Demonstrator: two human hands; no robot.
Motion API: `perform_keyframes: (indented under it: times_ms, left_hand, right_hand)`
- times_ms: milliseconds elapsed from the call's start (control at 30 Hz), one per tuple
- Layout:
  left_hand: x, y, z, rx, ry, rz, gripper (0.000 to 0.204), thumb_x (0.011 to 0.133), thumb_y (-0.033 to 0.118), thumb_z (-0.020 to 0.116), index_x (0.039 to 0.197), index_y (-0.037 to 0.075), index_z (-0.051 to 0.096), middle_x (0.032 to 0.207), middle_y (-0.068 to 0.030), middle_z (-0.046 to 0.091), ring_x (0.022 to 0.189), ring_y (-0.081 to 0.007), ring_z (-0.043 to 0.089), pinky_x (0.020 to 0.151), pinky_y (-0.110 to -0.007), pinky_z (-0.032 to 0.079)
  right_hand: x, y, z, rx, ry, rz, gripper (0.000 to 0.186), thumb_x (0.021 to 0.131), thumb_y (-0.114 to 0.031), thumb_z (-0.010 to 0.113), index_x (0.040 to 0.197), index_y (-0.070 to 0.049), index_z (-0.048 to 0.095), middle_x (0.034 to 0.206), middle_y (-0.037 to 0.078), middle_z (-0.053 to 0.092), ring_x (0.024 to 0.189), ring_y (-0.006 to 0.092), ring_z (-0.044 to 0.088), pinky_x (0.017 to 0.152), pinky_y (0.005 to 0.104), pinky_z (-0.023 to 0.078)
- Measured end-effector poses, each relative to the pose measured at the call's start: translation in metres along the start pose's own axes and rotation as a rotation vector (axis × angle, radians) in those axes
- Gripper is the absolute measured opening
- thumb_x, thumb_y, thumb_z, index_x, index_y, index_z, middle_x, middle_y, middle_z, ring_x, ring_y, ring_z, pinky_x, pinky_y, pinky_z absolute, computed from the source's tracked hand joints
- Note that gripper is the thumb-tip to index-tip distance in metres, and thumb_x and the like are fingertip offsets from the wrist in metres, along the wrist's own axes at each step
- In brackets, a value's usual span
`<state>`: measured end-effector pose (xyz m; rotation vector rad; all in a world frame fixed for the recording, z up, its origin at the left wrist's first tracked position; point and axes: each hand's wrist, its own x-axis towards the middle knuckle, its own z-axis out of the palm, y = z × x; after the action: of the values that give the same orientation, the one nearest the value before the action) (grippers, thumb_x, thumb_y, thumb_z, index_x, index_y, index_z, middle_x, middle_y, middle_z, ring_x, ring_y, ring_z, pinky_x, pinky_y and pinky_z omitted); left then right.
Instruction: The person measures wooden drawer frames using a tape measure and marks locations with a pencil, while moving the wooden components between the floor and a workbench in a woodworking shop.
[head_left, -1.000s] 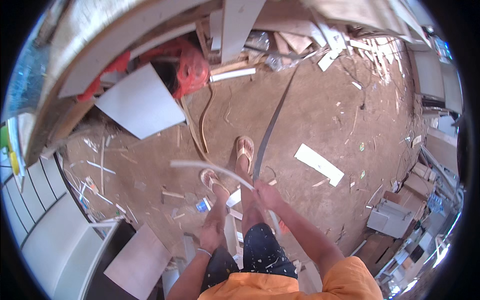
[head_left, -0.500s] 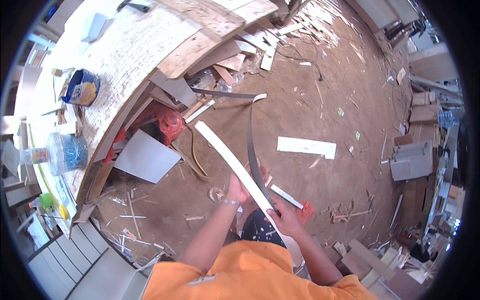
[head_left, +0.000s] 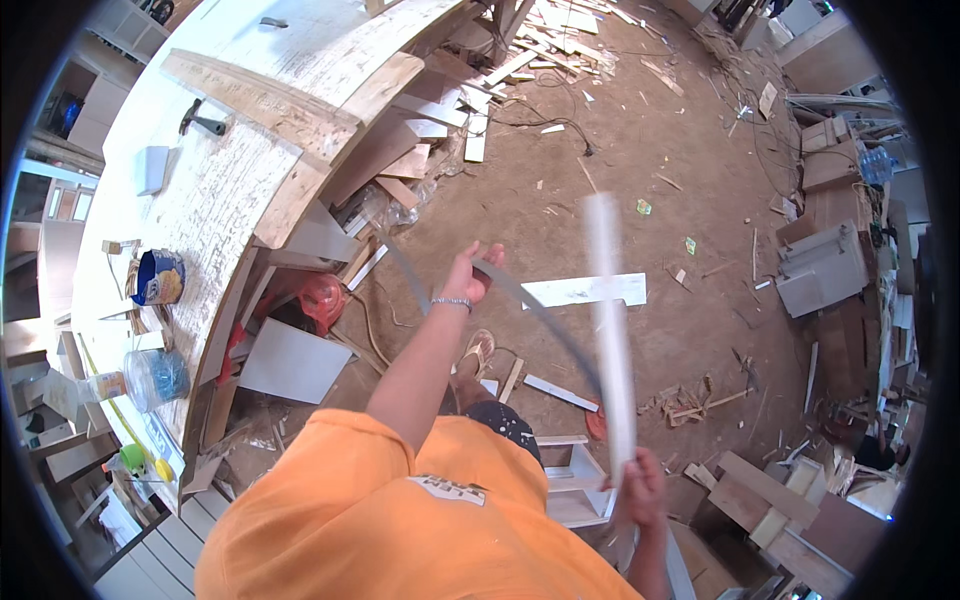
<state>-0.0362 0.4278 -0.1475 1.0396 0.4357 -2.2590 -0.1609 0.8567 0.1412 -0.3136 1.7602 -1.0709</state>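
Grey, thin and springy, the long strip (head_left: pixel 545 310) arcs between my two hands above the dirt floor (head_left: pixel 690 160). My left hand (head_left: pixel 468 278) is stretched forward, fingers curled round the strip's far part; my right hand (head_left: pixel 640 490), low beside my hip, is closed on its near end, where a pale blurred length (head_left: pixel 610 330) rises upright. I judge the bend needs both grips firm and the pull even, keeping it clear of the workbench (head_left: pixel 230 170) on my left, or it may whip loose.
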Motion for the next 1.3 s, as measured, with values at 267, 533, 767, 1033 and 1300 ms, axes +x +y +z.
perform_keyframes:
  times_ms: [267, 533, 767, 1033, 1300]
  left_hand:
    - [0.085, 0.016, 0.007, -0.1, 0.173, 0.154, 0.017, 0.101, 0.005, 0.048, 0.106, -0.008, 0.056, 0.103, -0.0181, 0.067, 0.089, -0.0255, 0.07, 0.078, -0.035, 0.065]
    - [0.138, 0.037, 0.038, -0.069, 0.316, 0.101, 0.011, 0.1, 0.012, 0.055, 0.105, 0.002, 0.058, 0.098, -0.0122, 0.067, 0.081, -0.0191, 0.068, 0.072, -0.033, 0.062]
    - [0.156, 0.075, 0.085, -0.055, 0.267, 0.319, 0.036, 0.089, 0.038, 0.076, 0.105, 0.013, 0.058, 0.095, -0.0033, 0.06, 0.085, -0.0163, 0.057, 0.074, -0.031, 0.048]
    - [0.136, 0.11, 0.145, 0.586, 0.235, 0.535, 0.039, 0.093, 0.041, 0.072, 0.109, 0.007, 0.062, 0.094, -0.003, 0.064, 0.084, -0.014, 0.063, 0.074, -0.034, 0.055]
    - [0.063, 0.105, 0.208, 1.926, 0.629, 1.171, 0.045, 0.1, 0.034, 0.057, 0.091, -0.008, 0.07, 0.08, -0.0167, 0.066, 0.085, -0.0339, 0.065, 0.083, -0.043, 0.051]
  right_hand:
    - [-0.039, -0.102, -0.142, 0.395, 0.317, -0.6, 0.031, 0.105, -0.022, 0.049, 0.127, 0.0, 0.048, 0.076, 0.0, 0.054, 0.06, 0.0081, 0.048, 0.056, 0.0238, 0.044]
    - [-0.016, -0.191, -0.21, 0.494, 0.496, -0.909, 0.025, 0.106, -0.017, 0.048, 0.122, 0.001, 0.045, 0.072, -0.001, 0.043, 0.062, 0.0061, 0.043, 0.059, 0.0202, 0.04]
    - [0.035, -0.232, -0.239, 0.228, 0.711, -0.457, 0.033, 0.105, -0.027, 0.053, 0.128, -0.003, 0.054, 0.074, -0.005, 0.041, 0.06, 0.0055, 0.041, 0.051, 0.0208, 0.037]
    - [0.176, -0.141, -0.276, -0.043, 0.713, -0.031, 0.029, 0.1, -0.04, 0.059, 0.111, -0.013, 0.055, 0.065, -0.007, 0.042, 0.044, 0.0051, 0.038, 0.039, 0.0216, 0.03]
    - [0.335, -0.095, -0.331, -0.382, 0.569, -0.077, 0.033, 0.097, -0.024, 0.065, 0.12, -0.004, 0.052, 0.103, 0.009, 0.064, 0.095, 0.0187, 0.064, 0.08, 0.0338, 0.049]
